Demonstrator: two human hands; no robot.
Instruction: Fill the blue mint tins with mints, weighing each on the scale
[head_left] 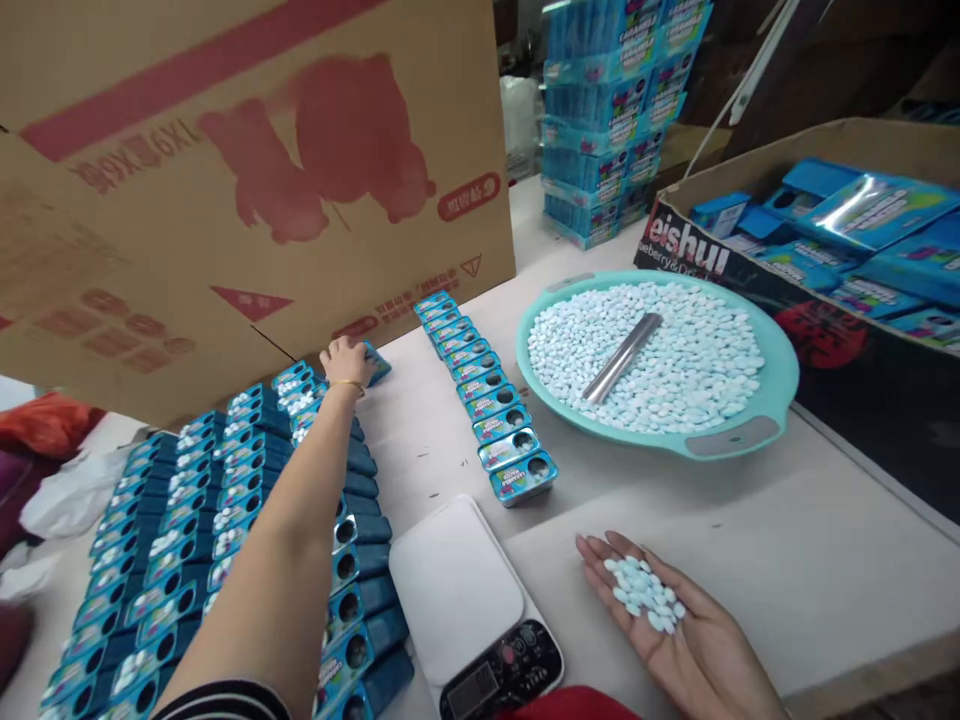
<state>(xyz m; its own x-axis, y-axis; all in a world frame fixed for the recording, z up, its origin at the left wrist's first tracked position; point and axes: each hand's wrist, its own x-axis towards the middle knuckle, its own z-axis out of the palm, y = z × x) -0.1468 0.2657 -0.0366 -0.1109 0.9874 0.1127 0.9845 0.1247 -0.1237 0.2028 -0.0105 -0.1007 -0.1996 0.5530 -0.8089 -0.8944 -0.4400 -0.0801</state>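
Note:
My left hand (pixel 347 362) reaches to the far end of the rows, its fingers closed round a small blue candy box (pixel 377 362). Part of that box is hidden behind the fingers. Palm up over the table's front, my right hand (pixel 675 640) cups a small heap of pale blue and white candies (pixel 643 592). Between my arms lies a white digital scale (pixel 457 570) with a bare platform. Beyond it, a single row of blue candy boxes (pixel 491 400) with round holes runs away from me. Left of the scale stand several more rows of boxes (pixel 184 510), some topped with white candies.
A turquoise basin (pixel 780 375) full of candies, with a metal tube (pixel 622 358) on them, stands at right. Behind it are stacked blue packs (pixel 592 130) and an open carton (pixel 750 265) of blue boxes. A large cardboard box (pixel 187 270) walls off the back left.

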